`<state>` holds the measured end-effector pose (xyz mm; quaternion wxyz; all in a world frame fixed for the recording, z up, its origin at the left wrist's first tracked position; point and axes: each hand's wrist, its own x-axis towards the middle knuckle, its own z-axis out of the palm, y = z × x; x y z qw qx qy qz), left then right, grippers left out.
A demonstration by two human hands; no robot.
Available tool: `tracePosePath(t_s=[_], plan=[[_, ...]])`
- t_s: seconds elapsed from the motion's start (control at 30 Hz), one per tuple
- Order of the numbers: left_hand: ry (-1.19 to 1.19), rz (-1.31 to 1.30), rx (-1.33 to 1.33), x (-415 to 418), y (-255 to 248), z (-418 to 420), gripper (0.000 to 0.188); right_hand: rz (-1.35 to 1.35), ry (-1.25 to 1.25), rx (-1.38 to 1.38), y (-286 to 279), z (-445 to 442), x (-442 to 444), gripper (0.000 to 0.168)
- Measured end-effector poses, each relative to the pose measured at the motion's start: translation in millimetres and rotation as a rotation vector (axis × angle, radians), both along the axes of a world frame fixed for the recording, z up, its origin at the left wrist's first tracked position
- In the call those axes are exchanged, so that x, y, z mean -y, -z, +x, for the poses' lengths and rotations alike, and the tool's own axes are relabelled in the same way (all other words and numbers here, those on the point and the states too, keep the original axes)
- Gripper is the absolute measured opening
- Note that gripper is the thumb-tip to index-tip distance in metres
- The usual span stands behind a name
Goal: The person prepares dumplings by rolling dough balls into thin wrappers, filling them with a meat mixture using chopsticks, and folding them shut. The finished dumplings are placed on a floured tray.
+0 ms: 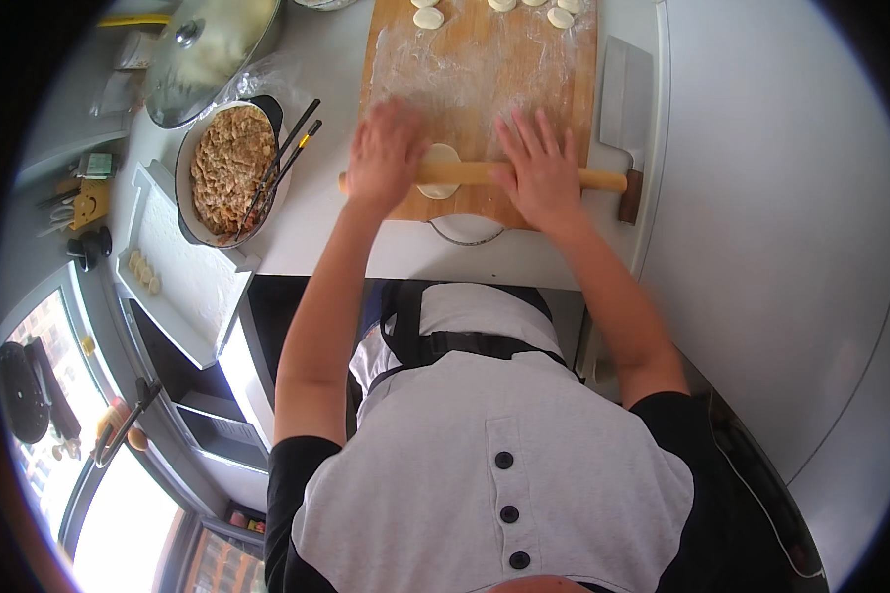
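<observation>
A wooden rolling pin (pixel 463 173) lies crosswise near the front of a floured wooden cutting board (pixel 445 81). Under it is a flat round dough wrapper (pixel 439 152), showing on both sides of the pin. My left hand (pixel 387 156) is on the pin's left part, just left of the wrapper; its fingers are blurred and their grip is unclear. Over the pin's right part, my right hand (pixel 540 172) rests with its palm down and fingers spread forward. Several small dough discs (pixel 429 18) sit at the board's far edge.
Left of the board stands a pot of minced filling (pixel 230 170) with black chopsticks (pixel 285 163) across it. Behind is a pan with a glass lid (pixel 204 55). A white tray (pixel 193 267) holds several dumplings (pixel 143 271). A cleaver (pixel 626 96) lies along the right side.
</observation>
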<state>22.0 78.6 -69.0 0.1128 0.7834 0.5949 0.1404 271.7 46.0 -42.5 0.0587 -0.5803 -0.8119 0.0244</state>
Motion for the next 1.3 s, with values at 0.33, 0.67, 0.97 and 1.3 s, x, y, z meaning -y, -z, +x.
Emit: tracePosePath(t_s=[0.33, 0.67, 0.97, 1.3], plan=[[0.126, -0.406, 0.188, -15, -40, 20, 0.018, 0.004, -0.073, -0.274, -15, 6, 51, 0.041], [-0.454, -0.836, 1.161, 10, -46, 17, 0.018, -0.051, -0.103, -0.331, -40, 13, 64, 0.042], [-0.260, -0.520, 0.237, 34, -67, -17, 0.038, -0.065, -0.171, -0.245, -35, 20, 28, 0.031], [-0.097, 0.116, 0.004, -18, -21, -28, 0.033, 0.071, -0.171, -0.047, -10, -8, -34, 0.058]])
